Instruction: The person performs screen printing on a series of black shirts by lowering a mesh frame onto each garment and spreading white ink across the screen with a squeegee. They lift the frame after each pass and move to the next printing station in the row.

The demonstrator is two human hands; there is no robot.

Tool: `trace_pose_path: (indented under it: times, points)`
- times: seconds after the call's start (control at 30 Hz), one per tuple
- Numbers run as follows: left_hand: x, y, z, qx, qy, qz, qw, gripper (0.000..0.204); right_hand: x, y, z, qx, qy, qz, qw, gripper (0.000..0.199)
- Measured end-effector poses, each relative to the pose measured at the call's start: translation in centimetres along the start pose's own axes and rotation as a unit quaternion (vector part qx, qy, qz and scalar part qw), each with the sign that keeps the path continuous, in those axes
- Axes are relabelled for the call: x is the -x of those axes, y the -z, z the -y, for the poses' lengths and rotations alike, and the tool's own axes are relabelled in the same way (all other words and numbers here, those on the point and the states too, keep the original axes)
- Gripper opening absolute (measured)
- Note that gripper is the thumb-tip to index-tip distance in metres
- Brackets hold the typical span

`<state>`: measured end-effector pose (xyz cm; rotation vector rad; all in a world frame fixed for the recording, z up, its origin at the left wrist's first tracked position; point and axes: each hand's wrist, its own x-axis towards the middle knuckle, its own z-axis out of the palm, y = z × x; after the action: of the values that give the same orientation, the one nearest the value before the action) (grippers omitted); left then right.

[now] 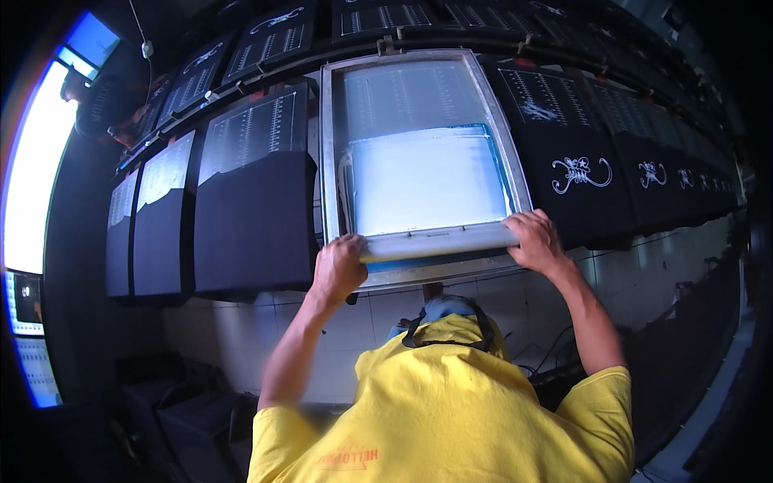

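Observation:
A squeegee [439,241] with a long pale bar handle lies crosswise near the close end of a screen-printing frame [328,145]. My left hand [340,267] is wrapped round the bar's left end, and my right hand [538,240] grips its right end. Beyond the bar, the mesh [431,181] shows a broad white area edged with blue; its far part is greyer, with faint rows of marks. The squeegee's blade is hidden under the bar. Beneath the frame, whatever lies on the board is mostly covered.
Left of the frame, black fabric pieces [254,221] hang over sloping boards. To the right, more black pieces carry white scroll prints [581,171]. A rail [266,74] runs behind, with another row of boards past it. Another person [101,105] stands at the far left beside a bright window [36,177].

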<state>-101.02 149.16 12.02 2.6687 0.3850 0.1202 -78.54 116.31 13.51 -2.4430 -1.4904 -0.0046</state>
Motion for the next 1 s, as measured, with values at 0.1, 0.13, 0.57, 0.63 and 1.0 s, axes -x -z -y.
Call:
trace_pose_path:
  times: [0.1, 0.13, 0.57, 0.63, 1.0]
  points:
    - [1.8, -2.0, 0.2, -0.043, -0.032, -0.036, 0.998, 0.042, 1.6, -2.0, 0.4, 0.001, 0.005, -0.036, 0.999, 0.04]
    - [2.1, -2.6, 0.6, -0.051, -0.046, -0.044, 0.997, 0.045, 1.9, -2.5, 0.5, 0.001, 0.005, -0.048, 0.999, 0.039]
    - [-10.3, -2.2, 6.3, -0.081, -0.108, -0.075, 0.988, 0.042, -8.9, -4.9, -6.2, 0.005, 0.014, -0.095, 0.995, 0.031]
    - [-13.4, -1.4, 6.5, -0.083, -0.083, -0.062, 0.991, 0.039, -11.6, -4.8, -7.5, 0.003, 0.012, -0.096, 0.995, 0.029]
    - [-20.0, 1.9, 6.3, -0.078, -0.029, -0.016, 0.996, 0.031, -18.4, -3.6, -11.6, 0.004, 0.043, -0.094, 0.995, 0.018]
